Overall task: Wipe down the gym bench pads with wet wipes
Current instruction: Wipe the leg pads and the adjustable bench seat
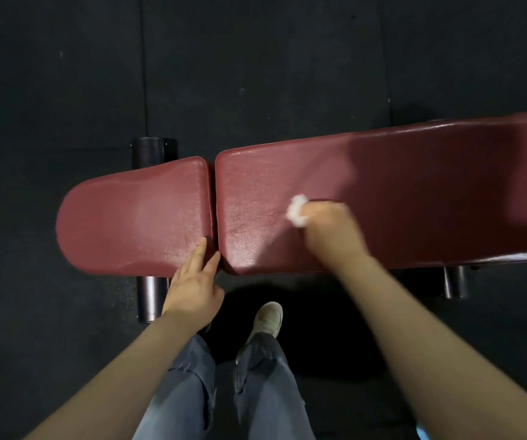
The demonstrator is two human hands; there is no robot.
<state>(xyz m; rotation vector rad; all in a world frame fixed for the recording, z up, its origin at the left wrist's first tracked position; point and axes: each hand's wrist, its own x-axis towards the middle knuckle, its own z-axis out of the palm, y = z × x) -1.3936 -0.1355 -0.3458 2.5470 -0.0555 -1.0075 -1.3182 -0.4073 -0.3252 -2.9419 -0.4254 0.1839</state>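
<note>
Head-worn camera, straight down over the bench pads [382, 192] at arm's reach (wide-angle, single view).

The two red pads, the short one [135, 217] and the long one [398, 192], look like smooth, shiny leather with tiny bumps. The wipe [297, 211] looks soft and crumpled. The black floor [65, 74] looks dull and grainy.

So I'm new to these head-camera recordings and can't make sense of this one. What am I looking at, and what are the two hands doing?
The camera sits on a person's head, looking down, so you see their own arms, jeans and one shoe. Across the view lies a dark red gym bench: a short seat pad and a longer back pad. The right hand presses a crumpled white wet wipe on the longer pad. The left hand, holding nothing, rests its fingers by the gap between the pads.
</note>
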